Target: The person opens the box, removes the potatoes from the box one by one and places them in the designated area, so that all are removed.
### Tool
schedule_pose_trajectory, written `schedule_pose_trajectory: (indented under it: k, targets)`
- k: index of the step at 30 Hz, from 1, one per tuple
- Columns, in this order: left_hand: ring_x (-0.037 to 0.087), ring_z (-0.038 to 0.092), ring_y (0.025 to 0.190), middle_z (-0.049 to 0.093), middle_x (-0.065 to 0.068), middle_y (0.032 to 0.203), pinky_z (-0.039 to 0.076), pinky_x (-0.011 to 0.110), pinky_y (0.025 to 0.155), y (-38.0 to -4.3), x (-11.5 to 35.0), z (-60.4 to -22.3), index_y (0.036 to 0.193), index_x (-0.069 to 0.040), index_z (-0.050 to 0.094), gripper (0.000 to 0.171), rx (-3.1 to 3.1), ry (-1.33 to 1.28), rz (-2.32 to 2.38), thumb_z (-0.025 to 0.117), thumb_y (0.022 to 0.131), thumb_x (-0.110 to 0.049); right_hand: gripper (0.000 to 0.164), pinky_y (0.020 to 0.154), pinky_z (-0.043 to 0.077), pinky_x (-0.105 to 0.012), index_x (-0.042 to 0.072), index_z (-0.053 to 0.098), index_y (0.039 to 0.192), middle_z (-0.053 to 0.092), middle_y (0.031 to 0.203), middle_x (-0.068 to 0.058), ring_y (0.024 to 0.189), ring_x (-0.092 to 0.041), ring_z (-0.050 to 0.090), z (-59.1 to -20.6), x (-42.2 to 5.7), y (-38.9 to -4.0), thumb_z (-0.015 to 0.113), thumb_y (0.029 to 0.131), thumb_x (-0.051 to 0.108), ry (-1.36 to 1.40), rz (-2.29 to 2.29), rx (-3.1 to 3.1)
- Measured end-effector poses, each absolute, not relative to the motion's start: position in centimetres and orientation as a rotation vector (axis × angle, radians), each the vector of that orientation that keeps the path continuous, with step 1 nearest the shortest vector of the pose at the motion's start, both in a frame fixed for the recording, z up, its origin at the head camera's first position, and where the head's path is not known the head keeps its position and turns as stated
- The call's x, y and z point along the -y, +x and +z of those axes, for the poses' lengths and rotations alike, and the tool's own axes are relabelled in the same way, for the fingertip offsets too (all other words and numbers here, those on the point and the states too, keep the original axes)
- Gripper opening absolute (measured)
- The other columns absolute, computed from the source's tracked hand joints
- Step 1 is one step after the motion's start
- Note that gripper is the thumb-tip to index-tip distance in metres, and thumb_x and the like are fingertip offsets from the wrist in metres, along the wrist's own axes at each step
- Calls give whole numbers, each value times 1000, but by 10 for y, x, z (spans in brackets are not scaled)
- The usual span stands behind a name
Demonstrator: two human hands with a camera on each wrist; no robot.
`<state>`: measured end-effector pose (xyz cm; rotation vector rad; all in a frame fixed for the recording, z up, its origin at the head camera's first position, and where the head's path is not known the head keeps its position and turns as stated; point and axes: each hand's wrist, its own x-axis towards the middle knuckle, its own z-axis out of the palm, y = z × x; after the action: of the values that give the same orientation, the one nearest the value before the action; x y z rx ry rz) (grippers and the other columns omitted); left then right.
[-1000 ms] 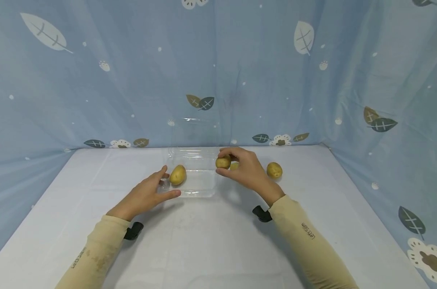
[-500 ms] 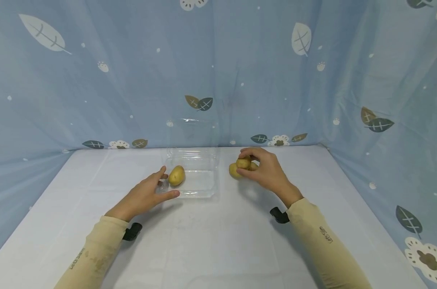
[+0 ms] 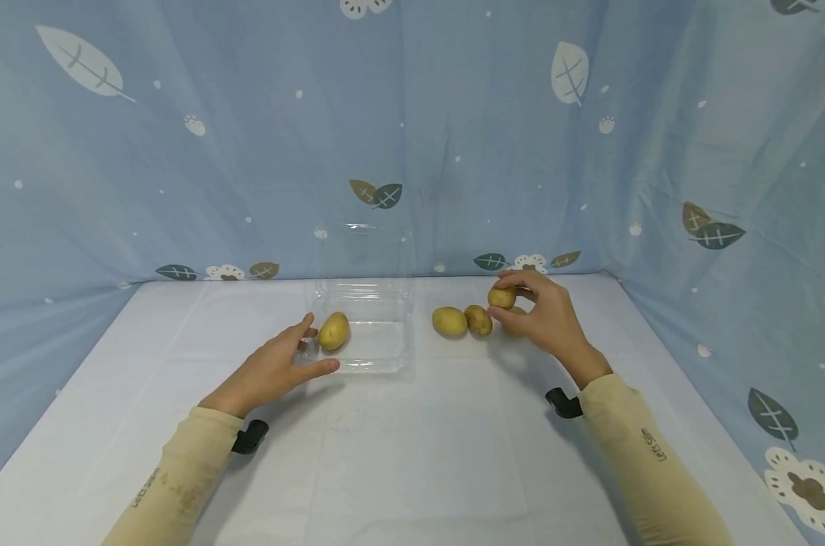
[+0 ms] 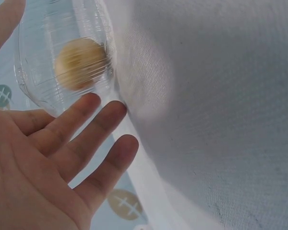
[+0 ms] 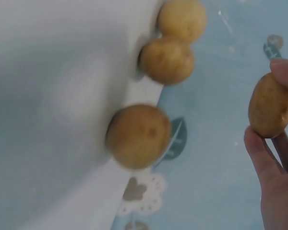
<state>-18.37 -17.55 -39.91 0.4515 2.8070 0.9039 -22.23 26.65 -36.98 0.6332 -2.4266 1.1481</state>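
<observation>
A clear plastic clamshell box (image 3: 380, 343) stands at the back of the table, its lid (image 3: 365, 254) raised. One potato (image 3: 334, 331) lies inside at the left. My left hand (image 3: 272, 371) is at the box's left side; its fingers are spread and fairly straight in the left wrist view, close to the wall. My right hand (image 3: 549, 318) pinches another potato (image 3: 501, 296) between thumb and fingers, held above the table. Beneath and left of it lie a pale potato (image 3: 450, 321), a browner potato (image 3: 478, 321) and a third potato (image 3: 514, 324), partly hidden by the hand.
White cloth (image 3: 399, 462) covers the table. A blue curtain (image 3: 249, 152) with leaf prints hangs right behind the box and potatoes. Each wrist carries a small black camera mount, such as the right mount (image 3: 564, 403).
My right hand has carried its potato rightward, from beside the box's right edge to above the rightmost potato. The potatoes it was covering now show. My left hand keeps its place.
</observation>
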Motion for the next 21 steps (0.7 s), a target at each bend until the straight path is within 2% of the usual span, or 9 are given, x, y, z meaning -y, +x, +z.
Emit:
schedule_pose_trajectory:
  k: [5,10,17,19,21]
  targets:
    - [37,47,137,46,15,153,35,64,109,-184,176,-401,162,-3,14,114,-2800,452,912,64,87,-71,40,95,53,-25,6,69,115,64,128,-9,120,-26,61,-372,-288,-222,88,79,6,604,1131,2489]
    - [37,47,137,46,15,153,36,63,110,-184,177,-401,162,-3,13,114,-2801,453,914,64,87,-71,41,95,54,-29,6,69,116,63,130,-11,116,-30,63,-375,-310,-221,88,80,10,516,1036,2588]
    - [36,47,137,47,14,152,35,62,110,-185,177,-401,162,-3,14,114,-2803,451,916,64,86,-71,41,90,49,-11,7,70,116,64,132,-9,112,-31,67,-381,-332,-220,88,80,9,441,932,2654]
    - [36,46,137,47,14,152,35,63,111,-185,176,-400,162,-3,14,113,-2806,448,912,65,87,-70,40,93,51,-17,7,70,116,64,132,-11,114,-32,65,-384,-335,-221,88,80,10,445,933,2664]
    - [37,46,138,47,14,152,34,63,111,-184,176,-400,162,-3,15,112,-2808,442,908,66,87,-69,39,95,53,-28,6,70,114,63,132,-12,116,-33,63,-387,-337,-222,88,80,9,444,946,2679]
